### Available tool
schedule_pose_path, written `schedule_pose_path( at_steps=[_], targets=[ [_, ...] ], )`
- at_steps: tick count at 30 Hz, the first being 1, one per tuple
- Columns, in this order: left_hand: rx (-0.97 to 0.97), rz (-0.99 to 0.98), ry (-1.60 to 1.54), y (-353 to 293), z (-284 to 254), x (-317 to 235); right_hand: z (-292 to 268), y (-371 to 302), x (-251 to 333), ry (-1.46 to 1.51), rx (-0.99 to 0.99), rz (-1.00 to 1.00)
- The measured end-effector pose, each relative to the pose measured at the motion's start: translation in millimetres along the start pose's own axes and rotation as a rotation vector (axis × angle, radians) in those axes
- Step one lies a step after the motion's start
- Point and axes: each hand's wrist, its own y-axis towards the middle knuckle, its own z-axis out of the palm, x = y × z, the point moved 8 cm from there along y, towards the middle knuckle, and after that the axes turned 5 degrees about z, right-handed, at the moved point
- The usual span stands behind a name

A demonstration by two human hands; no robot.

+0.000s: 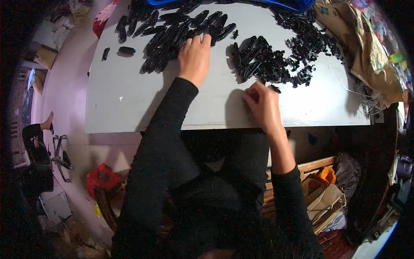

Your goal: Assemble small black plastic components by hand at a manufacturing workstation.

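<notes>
Black, glossy elongated pieces (172, 36) lie in a loose heap on the far left part of a white table (151, 103), and the left hand (195, 58) reaches over the heap's near right side with its fingers bent down among them; whether it grips one, I cannot tell. The right hand (264, 103), well apart from the left, is curled near the table's front edge, its fingertips close together just below a smaller cluster of long pieces (248, 56); whether they hold anything is unclear. Small black bits (297, 73) spread to the right of that cluster. Two loose pieces (127, 51) and a white scrap (121, 99) lie on the left. Beyond the heaps stands a blue tray (297, 6), and a brown sack (371, 64) lies along the right side. Below, a red plastic bag (101, 177) sits at left, an orange item (327, 175) at right. Another person's foot (47, 121) shows far left.
</notes>
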Motion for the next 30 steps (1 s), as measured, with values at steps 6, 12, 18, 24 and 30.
schedule_pose_path(
  at_steps=[6, 12, 18, 24, 30],
  targets=[
    [-0.034, -0.326, -0.933, -46.8, -7.6, 15.3, 18.1, -30.8, -3.2, 1.113, 0.396, 0.498],
    [0.227, -0.771, -1.830, -101.2, -16.9, -43.1, 18.7, -45.8, 14.1, 1.276, 0.393, 0.565],
    [0.226, -0.870, -1.898, -120.9, -35.1, -66.3, 11.6, -49.2, 30.8, 1.280, 0.348, 0.490],
    [0.273, -0.686, -1.754, -121.9, -43.7, -71.2, 9.6, -50.4, 40.6, 1.291, 0.317, 0.497],
    [0.229, -0.275, -1.313, -111.6, -69.8, -77.7, 2.9, -52.7, 50.8, 0.959, 0.345, 0.345]
  ],
)
